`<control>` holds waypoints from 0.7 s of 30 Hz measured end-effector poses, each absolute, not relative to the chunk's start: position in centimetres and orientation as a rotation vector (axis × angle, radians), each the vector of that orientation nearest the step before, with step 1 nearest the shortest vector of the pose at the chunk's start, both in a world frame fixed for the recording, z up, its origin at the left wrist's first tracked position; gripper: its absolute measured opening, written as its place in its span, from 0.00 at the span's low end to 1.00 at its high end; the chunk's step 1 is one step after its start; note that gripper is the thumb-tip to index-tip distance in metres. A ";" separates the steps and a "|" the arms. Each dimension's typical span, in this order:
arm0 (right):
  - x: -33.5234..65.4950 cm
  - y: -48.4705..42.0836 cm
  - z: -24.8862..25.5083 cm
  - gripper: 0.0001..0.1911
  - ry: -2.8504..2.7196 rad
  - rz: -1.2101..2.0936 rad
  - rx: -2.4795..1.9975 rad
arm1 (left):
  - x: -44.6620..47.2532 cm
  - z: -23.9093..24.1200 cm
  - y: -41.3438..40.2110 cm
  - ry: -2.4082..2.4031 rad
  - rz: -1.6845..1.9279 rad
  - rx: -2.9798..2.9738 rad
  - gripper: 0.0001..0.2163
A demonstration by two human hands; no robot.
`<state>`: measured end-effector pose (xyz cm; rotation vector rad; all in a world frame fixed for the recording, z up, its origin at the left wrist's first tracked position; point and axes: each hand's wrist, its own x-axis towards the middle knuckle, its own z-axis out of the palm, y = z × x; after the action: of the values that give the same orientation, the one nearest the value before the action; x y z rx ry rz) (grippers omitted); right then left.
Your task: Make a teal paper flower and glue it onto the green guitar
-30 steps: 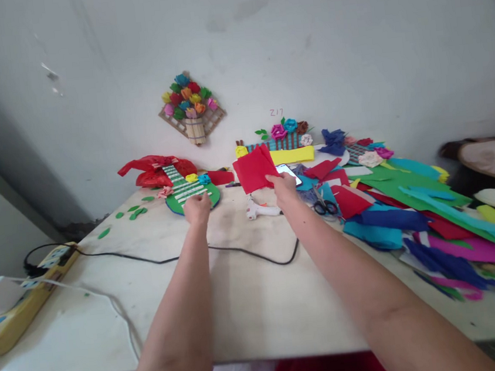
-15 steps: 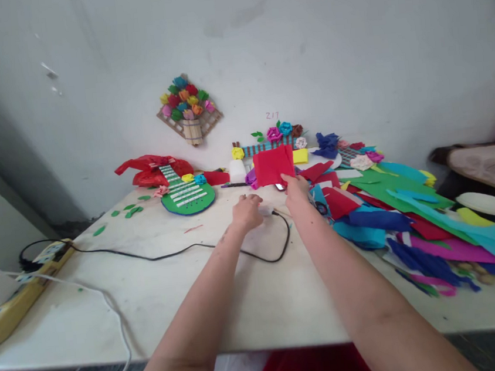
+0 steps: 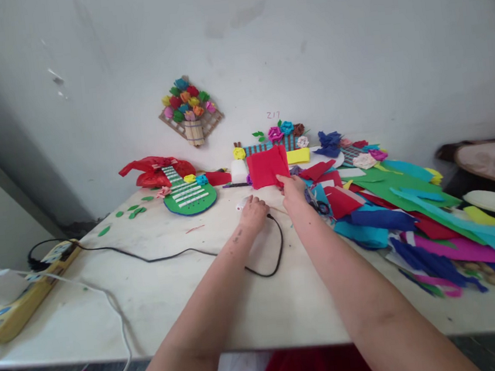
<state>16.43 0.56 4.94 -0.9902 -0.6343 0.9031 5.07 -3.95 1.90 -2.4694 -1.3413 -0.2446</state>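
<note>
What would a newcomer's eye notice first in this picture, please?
Probably the bright red sheets in the right hand, near the middle of the picture. Next, perhaps the multicoloured heap on the right of the table. Colourful flowers hang on the wall, left of centre.

The off-white desk point(image 3: 167, 312) carries a yellow power strip point(image 3: 31, 294) along its left edge, green paper leaves point(image 3: 136, 213) toward the far left corner, and, farther along the far edge, a red plastic bag point(image 3: 146, 179) and a green guitar-shaped cutout point(image 3: 202, 203). A black cord point(image 3: 151, 260) winds from the strip across the middle to a white glue gun point(image 3: 242, 205), mostly covered from view, while a white cord point(image 3: 124, 334) drops over the front edge left of centre. Heaped coloured crepe paper point(image 3: 379, 220) spreads along the right side.
</note>
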 end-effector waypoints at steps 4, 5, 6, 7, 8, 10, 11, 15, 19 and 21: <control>16.5 0.5 5.1 0.08 -0.625 0.897 -1.016 | 3.4 1.7 -3.0 -1.335 -0.387 -2.448 0.12; 16.6 0.5 5.1 0.08 -0.624 0.894 -1.023 | 2.9 1.7 -2.7 -1.343 -0.409 -2.432 0.12; 16.6 0.5 5.1 0.08 -0.624 0.894 -1.026 | 2.4 1.7 -2.4 -1.346 -0.423 -2.418 0.12; 16.6 0.5 5.1 0.08 -0.626 0.896 -1.025 | 2.0 1.7 -2.2 -1.369 -0.439 -2.389 0.11; 16.6 0.5 5.1 0.08 -0.628 0.901 -1.020 | 1.5 1.7 -2.0 -1.375 -0.439 -2.377 0.11; 16.6 0.6 5.1 0.08 -0.629 0.915 -1.005 | 0.8 1.7 -1.8 -1.375 -0.421 -2.375 0.10; 16.6 0.7 5.0 0.08 -0.628 0.920 -0.998 | 0.5 1.7 -1.7 -1.367 -0.418 -2.374 0.10; 16.6 1.0 4.7 0.08 -0.621 0.918 -0.994 | -0.1 1.4 -1.9 -1.307 -0.390 -2.354 0.10; 16.6 1.2 4.6 0.09 -0.625 0.911 -1.015 | -0.7 1.6 -2.6 -1.264 -0.430 -2.313 0.12; 16.6 1.2 4.5 0.09 -0.620 0.910 -1.031 | -1.4 2.1 -3.1 -1.319 -0.448 -2.255 0.13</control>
<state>16.65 1.23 4.53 -1.0308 -0.6199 0.9102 -1.40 -3.14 2.14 -2.2553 -1.3195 -0.4475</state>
